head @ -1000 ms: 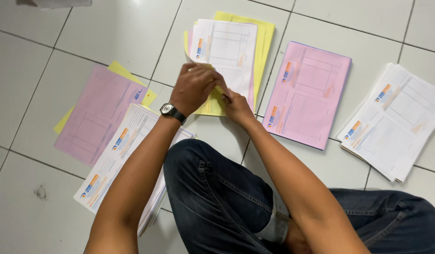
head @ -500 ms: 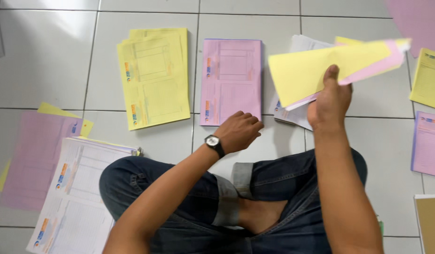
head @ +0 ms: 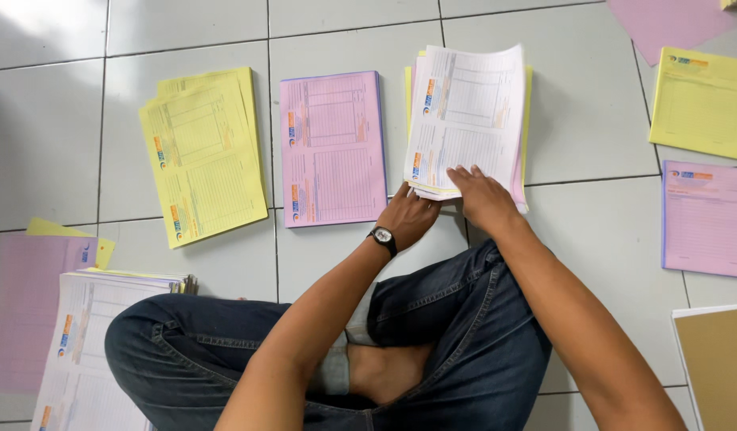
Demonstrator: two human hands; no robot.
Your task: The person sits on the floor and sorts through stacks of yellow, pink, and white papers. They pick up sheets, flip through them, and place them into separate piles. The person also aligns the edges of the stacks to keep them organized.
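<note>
On the tiled floor (head: 592, 239), just ahead of crossed legs in jeans (head: 432, 335), lay a mixed stack w/ white form on top (head: 468, 120); right hand (head: 482, 195) pressed flat on its near edge, fingers spread; left hand (head: 408, 217), w/ wristwatch (head: 382, 237), gripped the stack's near-left corner; pink forms (head: 333, 148) just beside it to the left, yellow forms (head: 202, 156) further left.

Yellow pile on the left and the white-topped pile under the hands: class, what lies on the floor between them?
In the head view, a pink stack of forms lies between the yellow stack and the white-topped stack, apart from both, with bare tile either side.
</note>
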